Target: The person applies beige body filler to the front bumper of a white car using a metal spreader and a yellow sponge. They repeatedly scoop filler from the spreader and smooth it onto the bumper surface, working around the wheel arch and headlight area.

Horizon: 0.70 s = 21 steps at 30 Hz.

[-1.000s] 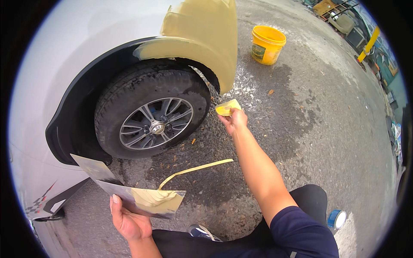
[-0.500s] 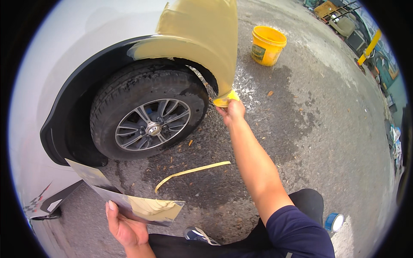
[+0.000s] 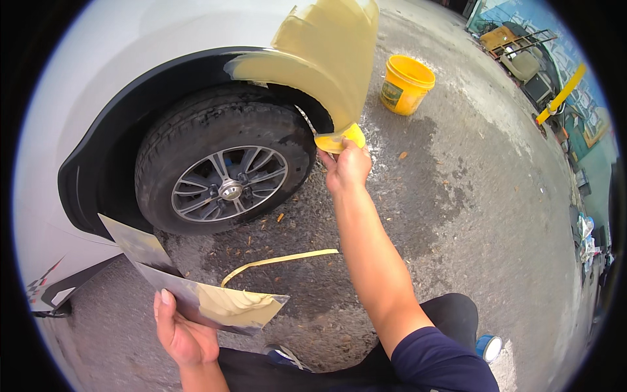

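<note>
Head, right hand (image 3: 348, 166): I pinch my spreader (image 3: 332, 142)
Left hand (image 3: 188, 336): I grip my board (image 3: 185, 297)
Filler (image 3: 234, 302): likely spreading; next needs even pressure

Looks steeply down and forward from the person's head, through the left of two wide fisheye cameras worn side by side. Faces the car wheel (image 3: 224, 163) at fairly close range, with the left hand (image 3: 186, 330) nearer than the right hand (image 3: 346, 166). Dips low enough to catch a knee (image 3: 454, 320) close below, and reaches past the yellow bucket (image 3: 406, 85) to the far right edge of the pavement (image 3: 496, 209). Bends straight edges toward the rim.
</note>
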Each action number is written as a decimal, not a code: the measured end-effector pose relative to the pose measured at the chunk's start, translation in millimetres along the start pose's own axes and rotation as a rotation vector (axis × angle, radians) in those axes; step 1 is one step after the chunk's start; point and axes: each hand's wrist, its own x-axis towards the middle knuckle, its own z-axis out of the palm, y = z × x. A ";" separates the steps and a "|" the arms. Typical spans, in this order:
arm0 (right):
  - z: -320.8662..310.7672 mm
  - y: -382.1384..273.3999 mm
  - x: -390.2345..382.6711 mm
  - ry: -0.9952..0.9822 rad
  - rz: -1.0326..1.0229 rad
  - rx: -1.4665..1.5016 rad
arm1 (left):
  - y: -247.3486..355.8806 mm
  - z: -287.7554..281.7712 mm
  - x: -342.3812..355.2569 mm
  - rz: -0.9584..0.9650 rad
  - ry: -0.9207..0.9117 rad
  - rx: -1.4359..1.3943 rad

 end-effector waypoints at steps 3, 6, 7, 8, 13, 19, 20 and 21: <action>13.6 -10.5 -33.3 -0.151 -0.027 0.007 | 0.5 4.4 1.7 -0.001 -0.008 0.008; 9.4 -19.9 -79.9 -0.300 0.039 0.052 | -2.0 9.2 3.1 0.012 0.031 0.018; 4.5 -24.7 -95.5 -0.416 0.081 0.070 | -3.6 9.8 5.0 0.020 0.045 0.019; -1.5 -30.4 -110.3 -0.588 0.168 0.151 | -5.1 9.9 6.8 0.032 0.069 0.021; -26.6 -44.0 -159.7 -0.992 0.315 0.085 | -7.1 3.9 14.7 0.075 0.052 0.080; -65.4 -33.8 -106.1 -1.027 0.389 -0.742 | 1.7 -6.6 18.8 0.082 0.209 0.019; -70.6 -28.1 -89.4 -0.857 0.180 -1.040 | 2.0 -8.7 17.7 0.074 0.148 -0.003; -74.0 -23.4 -73.0 -0.630 0.079 -1.262 | 3.1 -10.8 17.2 0.070 0.157 -0.010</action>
